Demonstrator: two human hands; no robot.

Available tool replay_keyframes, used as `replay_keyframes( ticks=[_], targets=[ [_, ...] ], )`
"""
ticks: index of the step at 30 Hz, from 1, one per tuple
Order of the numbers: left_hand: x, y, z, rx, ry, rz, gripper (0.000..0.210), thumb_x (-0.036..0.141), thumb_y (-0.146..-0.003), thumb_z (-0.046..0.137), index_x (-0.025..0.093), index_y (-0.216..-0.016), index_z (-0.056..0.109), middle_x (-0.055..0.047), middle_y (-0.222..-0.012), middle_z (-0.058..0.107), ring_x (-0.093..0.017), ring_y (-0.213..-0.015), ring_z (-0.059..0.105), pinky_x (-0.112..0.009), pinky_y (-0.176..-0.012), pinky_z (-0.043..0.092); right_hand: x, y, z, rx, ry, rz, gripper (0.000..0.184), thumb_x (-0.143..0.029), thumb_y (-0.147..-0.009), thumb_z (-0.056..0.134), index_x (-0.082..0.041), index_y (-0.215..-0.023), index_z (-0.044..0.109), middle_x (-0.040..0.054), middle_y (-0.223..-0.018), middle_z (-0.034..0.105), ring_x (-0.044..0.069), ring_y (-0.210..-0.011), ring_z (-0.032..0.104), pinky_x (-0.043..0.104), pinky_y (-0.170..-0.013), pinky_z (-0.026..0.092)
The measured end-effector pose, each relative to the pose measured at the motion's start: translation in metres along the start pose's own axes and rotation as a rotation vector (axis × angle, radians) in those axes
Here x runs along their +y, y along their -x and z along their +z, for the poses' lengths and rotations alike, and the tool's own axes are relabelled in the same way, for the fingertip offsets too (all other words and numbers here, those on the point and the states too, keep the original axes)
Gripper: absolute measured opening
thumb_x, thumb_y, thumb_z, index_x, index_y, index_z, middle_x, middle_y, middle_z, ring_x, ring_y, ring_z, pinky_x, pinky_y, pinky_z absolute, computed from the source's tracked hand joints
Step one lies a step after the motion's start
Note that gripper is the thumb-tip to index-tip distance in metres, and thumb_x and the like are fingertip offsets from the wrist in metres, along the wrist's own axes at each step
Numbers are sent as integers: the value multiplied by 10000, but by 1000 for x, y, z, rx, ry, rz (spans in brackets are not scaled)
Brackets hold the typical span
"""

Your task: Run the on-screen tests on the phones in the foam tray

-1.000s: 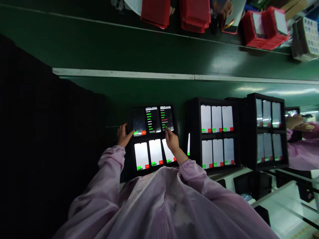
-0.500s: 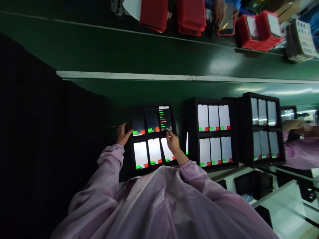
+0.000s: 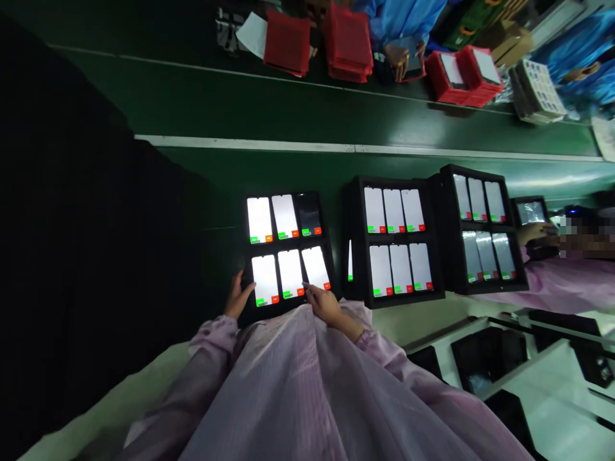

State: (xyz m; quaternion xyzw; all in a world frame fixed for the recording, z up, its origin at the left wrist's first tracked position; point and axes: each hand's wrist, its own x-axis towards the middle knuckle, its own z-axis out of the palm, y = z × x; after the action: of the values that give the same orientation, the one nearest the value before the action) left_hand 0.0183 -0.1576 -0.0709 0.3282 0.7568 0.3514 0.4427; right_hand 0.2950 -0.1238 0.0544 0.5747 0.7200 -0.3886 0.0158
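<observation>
In front of me lies a black tray (image 3: 287,250) holding two rows of smartphones. My left hand (image 3: 237,294) is at its lower left edge, thumb and fingers apart, with the thumb close to the front-left phone (image 3: 264,275). My right hand (image 3: 327,304) has its index finger stretched to the lower right of the front-middle phone (image 3: 291,269), by a red button. The front-right phone (image 3: 315,264) sits tilted beside that finger. Most screens glow white with green and red buttons; the back-right phone (image 3: 309,211) has a dark screen.
More black trays of lit phones stand to the right, a nearer one (image 3: 397,238) and a farther one (image 3: 485,227). A co-worker in pink sits beyond. Across the green table (image 3: 307,115) are red stacks (image 3: 348,45) and people in blue. A metal strip (image 3: 250,144) crosses the table.
My right hand has moved from the back-right phone to the front row. My left hand has slid nearer me. Two back-row screens turned white; the third lost its text list. My view has shifted.
</observation>
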Motion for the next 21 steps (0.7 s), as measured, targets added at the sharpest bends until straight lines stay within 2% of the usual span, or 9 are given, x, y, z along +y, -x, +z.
replay_keyframes(
  ticks=[3, 6, 12, 16, 21],
  targets=[
    [-19, 33, -3, -22, -8, 3, 583, 385, -782, 688, 318, -1351, 576, -102, -1317, 625, -308, -1339, 559, -501, -1141, 467, -7, 2, 9, -150, 66, -146, 443, -216, -974, 622, -311, -1406, 646, 36, -1165, 802, 230, -1003, 781, 258, -795, 575],
    [-24, 46, -4, -26, 0, -15, 613, 371, -744, 721, 304, -1337, 580, -109, -1320, 614, -320, -1370, 531, -511, -1165, 440, -16, -2, 15, -198, 140, -200, 420, -219, -982, 621, -312, -1390, 656, 40, -1203, 789, 245, -1025, 780, 268, -783, 579],
    [-17, 45, 1, 15, 9, -18, 593, 352, -727, 742, 305, -1297, 586, -108, -1336, 599, -315, -1392, 510, -509, -1198, 401, -28, -2, 21, -165, 189, -175, 374, -268, -1035, 553, -237, -1396, 648, 88, -1206, 785, 248, -1038, 776, 275, -813, 573],
    [-14, 44, 1, 21, 2, -23, 630, 354, -736, 740, 290, -1337, 559, -110, -1363, 583, -308, -1410, 486, -498, -1221, 364, -21, 4, 16, -135, 159, -97, 404, -308, -1054, 515, -271, -1448, 598, 78, -1310, 742, 249, -1074, 763, 296, -843, 575],
    [-8, 43, 0, 8, -9, -80, 692, 341, -722, 733, 220, -1371, 526, -131, -1415, 544, -309, -1478, 400, -466, -1258, 291, -4, 13, 6, -123, 119, 1, 415, -311, -1076, 442, -238, -1455, 591, 84, -1350, 720, 245, -1173, 721, 306, -937, 557]
  ],
)
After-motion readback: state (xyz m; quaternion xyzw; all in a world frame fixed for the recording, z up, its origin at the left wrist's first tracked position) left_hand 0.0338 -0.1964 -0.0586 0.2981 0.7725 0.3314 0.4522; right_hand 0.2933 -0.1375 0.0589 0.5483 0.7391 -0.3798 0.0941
